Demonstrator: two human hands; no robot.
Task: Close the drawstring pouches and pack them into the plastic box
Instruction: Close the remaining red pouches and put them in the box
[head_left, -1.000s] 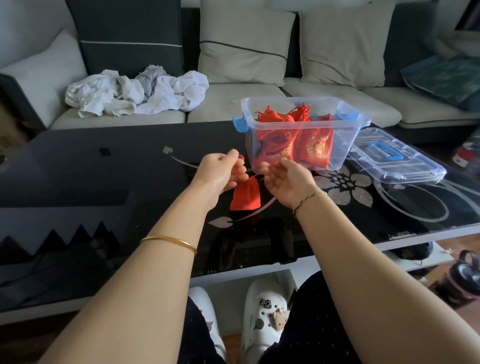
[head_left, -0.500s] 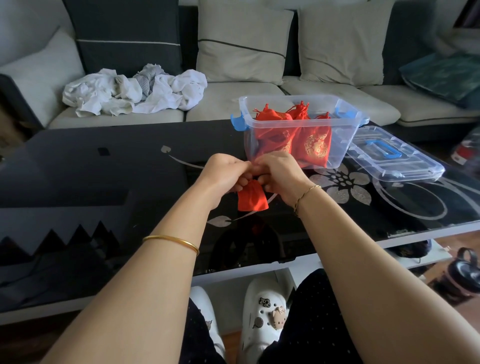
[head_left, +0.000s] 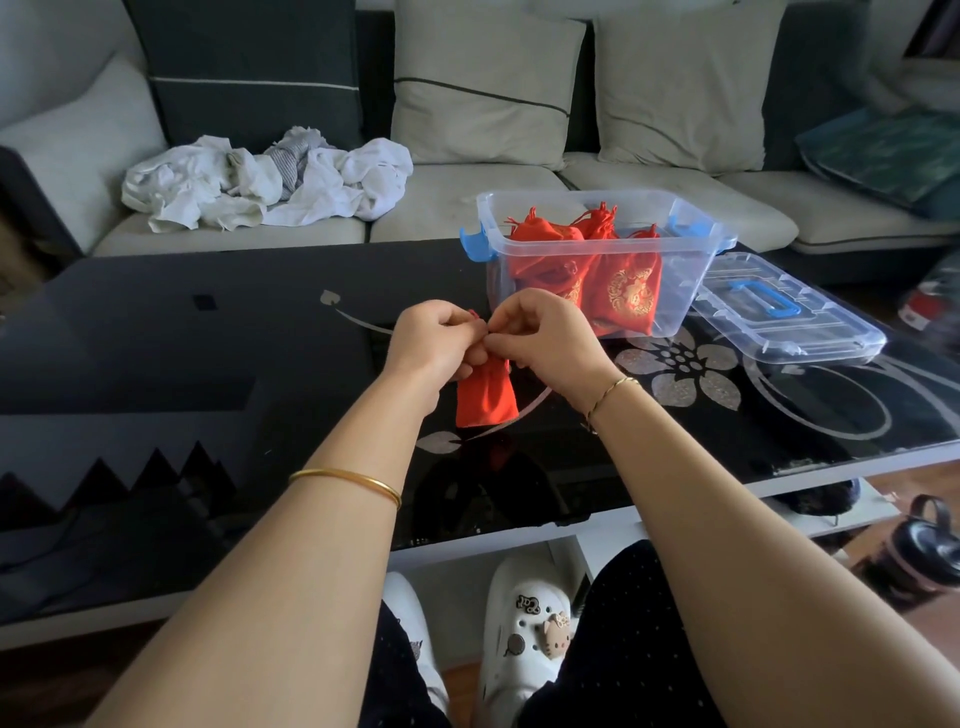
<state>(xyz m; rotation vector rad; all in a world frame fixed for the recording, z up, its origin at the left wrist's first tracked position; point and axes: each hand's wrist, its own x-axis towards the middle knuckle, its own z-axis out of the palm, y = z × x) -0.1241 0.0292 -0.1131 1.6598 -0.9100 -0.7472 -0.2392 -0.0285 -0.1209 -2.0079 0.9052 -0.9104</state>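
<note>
The red pouch (head_left: 485, 397) hung just in front of the box (head_left: 691, 291), a little to its left and nearer me, its body dangling below both hands over the black table (head_left: 208, 338). The left hand (head_left: 434, 343) and right hand (head_left: 545, 338) met at the pouch's neck with fingers curled, each pinching it there. I could not tell whether they held cloth or cords, since the knuckles hid the mouth. I judged the step in hand to be closing this pouch; the neck looked gathered, but how far it was drawn was hidden. As I read it, the next move called for pulling the cords apart until the mouth cinched, then lifting the pouch over the box's near wall into the free space at its right end, beside the packed pouches (head_left: 628, 291). The lid (head_left: 789, 322) lay flat just right of the box. As for writing, the packed pouches bore a round gold emblem too small to read, and I saw no brand or label on box or lid.
</note>
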